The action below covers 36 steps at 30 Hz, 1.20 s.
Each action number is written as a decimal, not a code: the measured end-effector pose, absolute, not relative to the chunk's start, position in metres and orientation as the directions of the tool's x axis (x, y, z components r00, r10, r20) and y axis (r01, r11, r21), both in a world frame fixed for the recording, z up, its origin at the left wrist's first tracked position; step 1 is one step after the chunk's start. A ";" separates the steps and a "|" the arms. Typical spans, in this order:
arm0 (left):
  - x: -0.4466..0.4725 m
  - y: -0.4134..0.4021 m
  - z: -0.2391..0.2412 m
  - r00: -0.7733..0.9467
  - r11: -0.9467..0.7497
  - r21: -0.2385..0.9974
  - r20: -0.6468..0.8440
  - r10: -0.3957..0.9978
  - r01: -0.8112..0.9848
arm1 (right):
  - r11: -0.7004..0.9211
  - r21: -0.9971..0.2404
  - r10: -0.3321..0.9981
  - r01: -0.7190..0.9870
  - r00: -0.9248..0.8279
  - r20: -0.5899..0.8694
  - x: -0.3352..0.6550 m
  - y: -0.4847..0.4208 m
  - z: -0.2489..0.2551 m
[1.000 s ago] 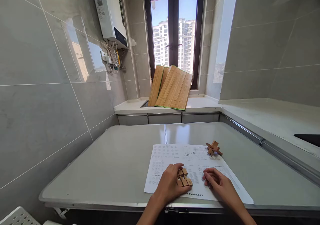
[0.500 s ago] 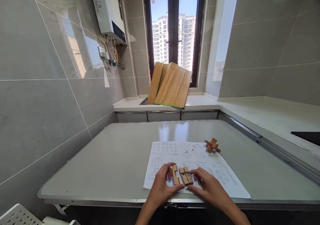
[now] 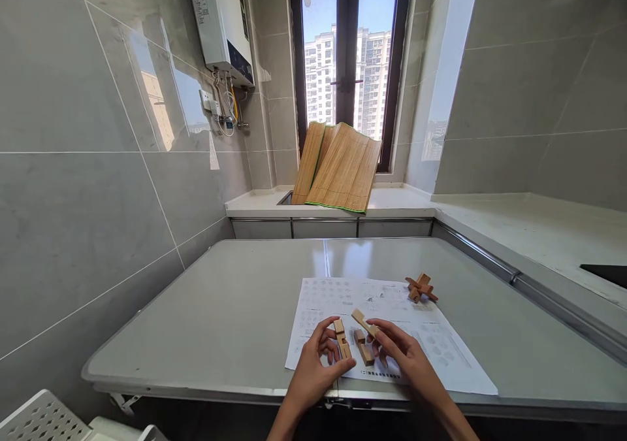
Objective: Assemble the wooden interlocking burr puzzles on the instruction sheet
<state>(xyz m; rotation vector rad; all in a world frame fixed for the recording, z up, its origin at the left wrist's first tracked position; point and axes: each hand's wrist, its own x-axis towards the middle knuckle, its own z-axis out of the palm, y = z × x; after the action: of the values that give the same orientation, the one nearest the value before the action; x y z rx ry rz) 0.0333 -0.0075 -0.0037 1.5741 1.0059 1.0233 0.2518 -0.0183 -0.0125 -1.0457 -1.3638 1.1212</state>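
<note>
Hands work over a white printed instruction sheet [image 3: 392, 336] on the grey table [image 3: 220, 323]. The left hand [image 3: 313, 369] pinches a notched light wooden bar [image 3: 341, 340]; the right hand [image 3: 409, 359] grips a second notched wooden bar [image 3: 364, 321], raised above a third bar [image 3: 363, 349] lying on the sheet. An assembled wooden burr puzzle [image 3: 420, 288] sits at the sheet's far right corner.

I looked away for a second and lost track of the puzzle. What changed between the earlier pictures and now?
The small stack of wooden pieces has been pulled apart. The left hand now holds one piece, the right hand has lifted another piece, and a third piece lies on the instruction sheet. The assembled wooden puzzle stayed where it was.
</note>
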 end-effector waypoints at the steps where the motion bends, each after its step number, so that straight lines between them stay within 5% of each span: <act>1: 0.033 -0.007 -0.005 0.307 -0.187 0.973 0.139 0.941 0.133 | 0.194 -0.981 0.977 0.006 -0.088 0.193 0.249 -0.018 -0.011; 36: 0.035 -0.014 0.007 0.445 -0.201 0.950 0.076 0.892 0.240 | 0.305 -0.936 0.951 0.175 -0.109 0.290 0.236 -0.019 -0.027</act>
<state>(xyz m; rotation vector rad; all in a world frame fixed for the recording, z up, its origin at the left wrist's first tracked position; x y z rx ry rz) 0.0353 -0.0137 0.0072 1.6995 0.9873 0.8190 0.2363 -0.0194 -0.0273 -1.0721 -1.5367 0.9399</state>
